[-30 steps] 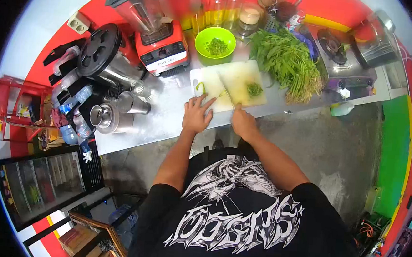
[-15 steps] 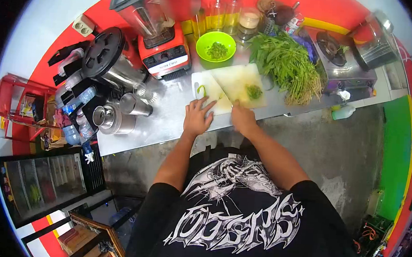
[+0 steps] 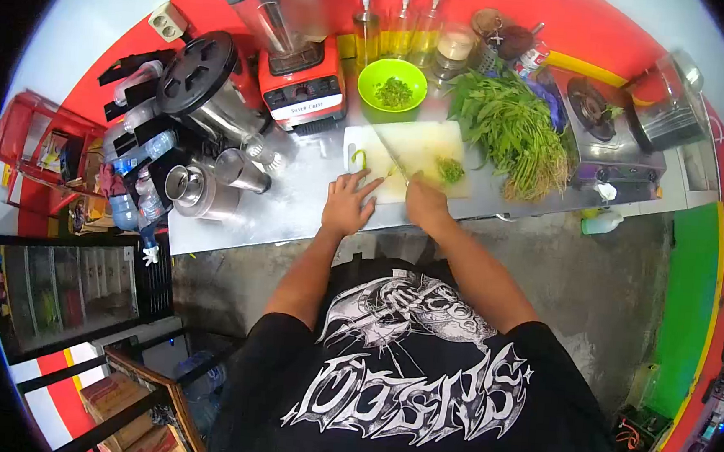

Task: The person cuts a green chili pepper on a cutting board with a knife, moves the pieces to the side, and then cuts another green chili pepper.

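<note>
Knife [image 3: 393,158] in right hand [image 3: 425,203] slants across cutting board [image 3: 425,140] beside left hand [image 3: 346,205].

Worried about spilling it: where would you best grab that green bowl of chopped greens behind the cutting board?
Probably by its near rim, from above on the cutting board side. The green bowl stands upright and open, with the red blender close on its left, bottles behind and a leafy bunch on its right. The right hand holds a knife on that board.
</note>
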